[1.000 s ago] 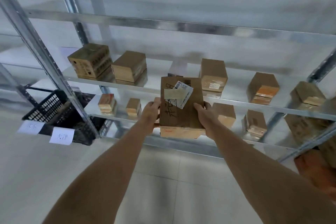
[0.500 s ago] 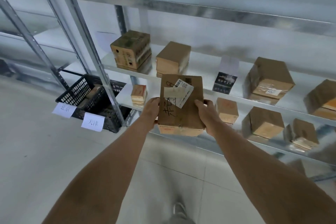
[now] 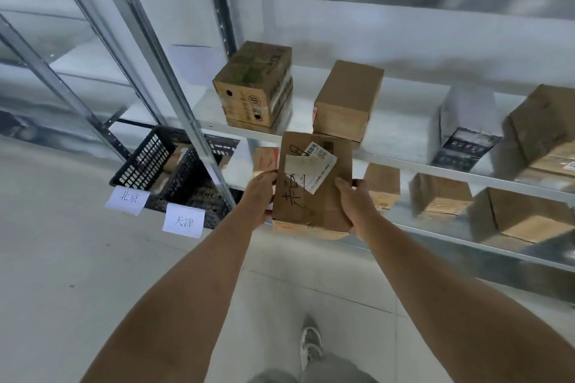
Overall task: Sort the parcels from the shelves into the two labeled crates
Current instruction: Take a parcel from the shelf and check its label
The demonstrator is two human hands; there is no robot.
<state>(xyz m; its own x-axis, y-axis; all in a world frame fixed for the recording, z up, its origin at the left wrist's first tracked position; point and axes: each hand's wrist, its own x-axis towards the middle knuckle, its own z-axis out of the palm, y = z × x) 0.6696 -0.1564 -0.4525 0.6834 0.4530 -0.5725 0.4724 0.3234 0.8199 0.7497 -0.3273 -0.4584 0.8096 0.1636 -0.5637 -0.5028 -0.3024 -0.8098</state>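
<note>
Head: parcel btwn both hands

Both of my bare forearms reach forward and upward from the bottom corners of the view, drawing closer together toward the hands. My left hand is raised with its back toward me, fingers curled round the left edge of a flat brown cardboard parcel. My right hand grips the parcel's right edge, thumb lying on its upper face. Both wrists are nearly straight. Below, one grey trouser leg and one pale sneaker show.
</note>
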